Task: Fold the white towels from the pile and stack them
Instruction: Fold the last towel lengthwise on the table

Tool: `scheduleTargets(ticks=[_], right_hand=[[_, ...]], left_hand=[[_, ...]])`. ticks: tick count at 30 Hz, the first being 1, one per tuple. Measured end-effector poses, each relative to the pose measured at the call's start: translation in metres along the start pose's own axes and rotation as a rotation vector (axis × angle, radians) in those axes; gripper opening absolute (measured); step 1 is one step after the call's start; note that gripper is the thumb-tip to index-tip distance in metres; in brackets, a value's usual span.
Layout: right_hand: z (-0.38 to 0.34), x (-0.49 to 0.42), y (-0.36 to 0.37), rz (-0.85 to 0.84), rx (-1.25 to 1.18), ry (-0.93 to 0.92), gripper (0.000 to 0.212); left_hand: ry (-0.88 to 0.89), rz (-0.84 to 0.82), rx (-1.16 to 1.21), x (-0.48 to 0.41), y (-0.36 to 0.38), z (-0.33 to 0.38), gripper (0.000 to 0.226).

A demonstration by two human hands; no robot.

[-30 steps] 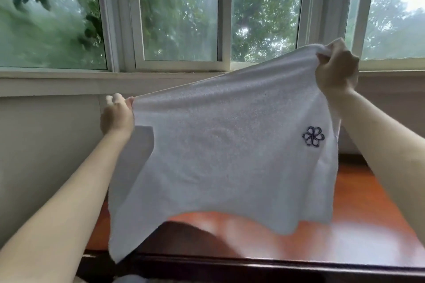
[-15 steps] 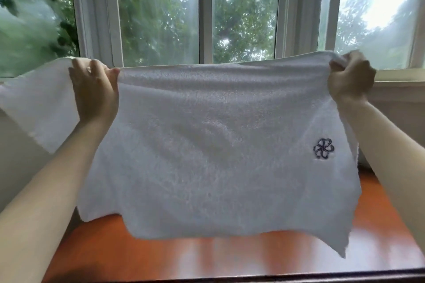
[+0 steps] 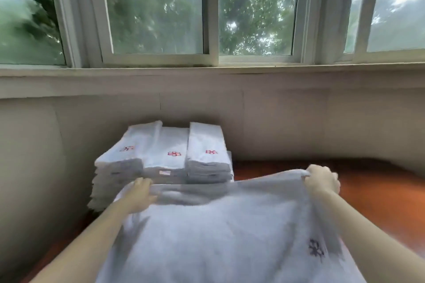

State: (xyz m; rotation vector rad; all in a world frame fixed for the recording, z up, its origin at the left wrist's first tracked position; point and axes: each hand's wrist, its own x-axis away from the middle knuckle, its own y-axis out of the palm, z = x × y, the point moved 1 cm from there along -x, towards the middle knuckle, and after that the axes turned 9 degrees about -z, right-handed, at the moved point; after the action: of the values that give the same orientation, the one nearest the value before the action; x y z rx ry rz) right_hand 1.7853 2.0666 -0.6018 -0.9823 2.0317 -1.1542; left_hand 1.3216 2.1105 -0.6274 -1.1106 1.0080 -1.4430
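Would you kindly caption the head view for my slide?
Both hands spread a white towel before the folded stack.

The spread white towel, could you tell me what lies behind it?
Behind the spread towel stand stacks of folded towels against the wall. Their tops and red emblems show; the towel's far edge covers their lower front.

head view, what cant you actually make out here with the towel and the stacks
- Near edge of the spread towel: cut off by the frame's bottom edge.
- Lower front of the folded stacks: hidden behind the towel and the left hand.
- Right hand fingertips: wrapped in cloth.
- Dark emblem: motion-blurred.
- Towel count per stack: layers too blurred.
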Motion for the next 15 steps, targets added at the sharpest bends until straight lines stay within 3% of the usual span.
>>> scheduleTargets(ticks=[2,7,11,15], right_hand=[[0.001,-0.004,0.039,-0.082,0.136,-0.002,0.027],[0.010,0.007,0.116,-0.248,0.325,-0.182,0.015],[0.022,0.012,0.155,-0.399,0.341,-0.304,0.040],[0.034,0.000,0.158,-0.358,0.305,-0.366,0.038]], left_hand=[[-0.042,-0.122,0.043,-0.013,0.031,-0.015,0.069],[-0.180,-0.231,0.025,-0.020,0.079,-0.048,0.071],[-0.250,-0.053,-0.042,-0.016,0.085,-0.060,0.060],[-0.329,0.068,-0.176,-0.009,0.071,-0.064,0.047]])
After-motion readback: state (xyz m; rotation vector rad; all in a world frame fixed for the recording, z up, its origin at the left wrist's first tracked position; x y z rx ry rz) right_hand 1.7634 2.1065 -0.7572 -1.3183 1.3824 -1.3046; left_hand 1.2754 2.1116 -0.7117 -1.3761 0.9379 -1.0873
